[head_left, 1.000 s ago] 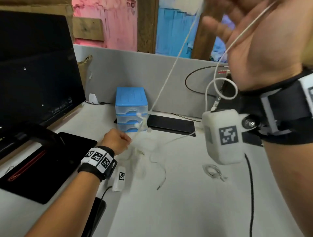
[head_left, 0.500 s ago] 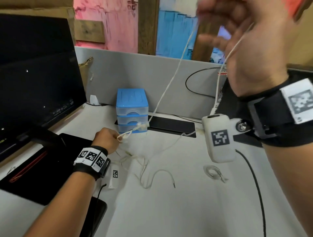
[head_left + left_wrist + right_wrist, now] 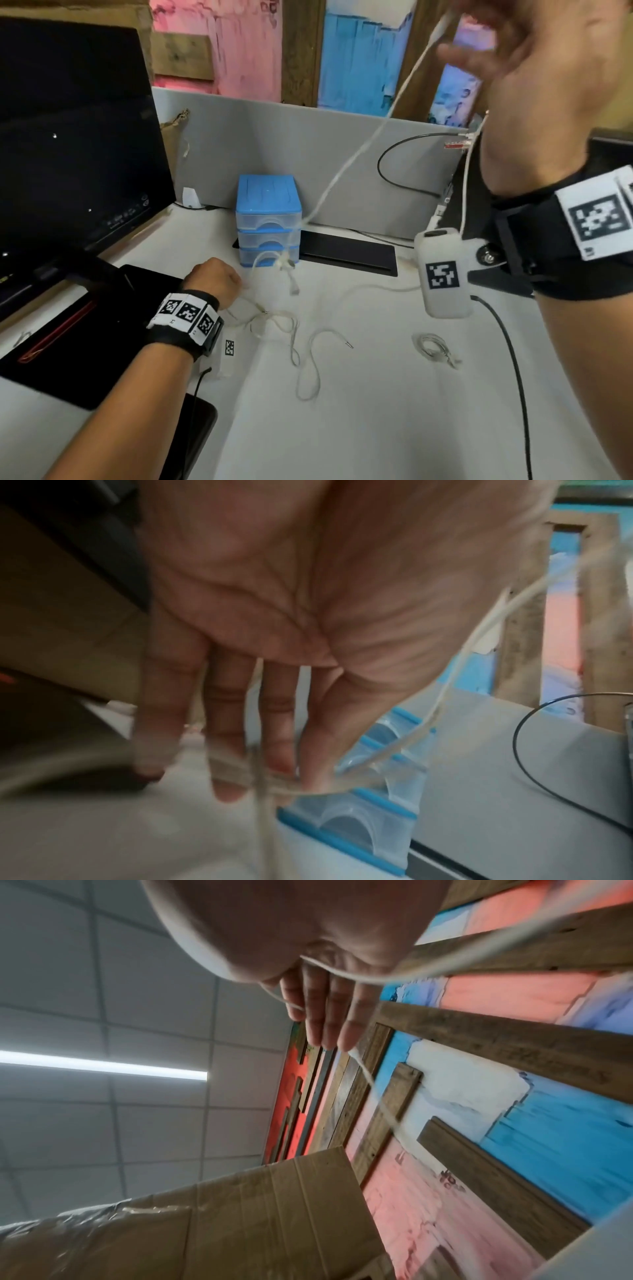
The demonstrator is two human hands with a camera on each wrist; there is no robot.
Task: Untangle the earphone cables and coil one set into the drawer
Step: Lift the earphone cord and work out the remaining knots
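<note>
A white earphone cable [image 3: 359, 150] runs taut from my raised right hand [image 3: 534, 85] down to a knot of earbuds [image 3: 286, 263] in front of the blue three-drawer box [image 3: 269, 219]. The drawers are shut. In the right wrist view the cable [image 3: 342, 973] lies across my palm and leaves past straight fingers [image 3: 329, 1015]. My left hand [image 3: 215, 281] sits low beside the box. Blurred strands [image 3: 274, 783] cross its fingertips [image 3: 226, 785]. More cable [image 3: 305, 363] trails on the desk and ends in a jack plug [image 3: 348, 344].
A second set [image 3: 435, 346] lies coiled on the desk [image 3: 376, 428] at the right. A black monitor [image 3: 68, 154] and a black pad [image 3: 68, 342] fill the left. A grey partition [image 3: 342, 147] stands behind, a black cable slot [image 3: 346, 255] lies below it, and a black wire [image 3: 513, 377] runs along the right.
My right hand has turned and pulled the cable tighter. The loose tail has dropped flat on the desk and spread right. My left hand stays by the drawers.
</note>
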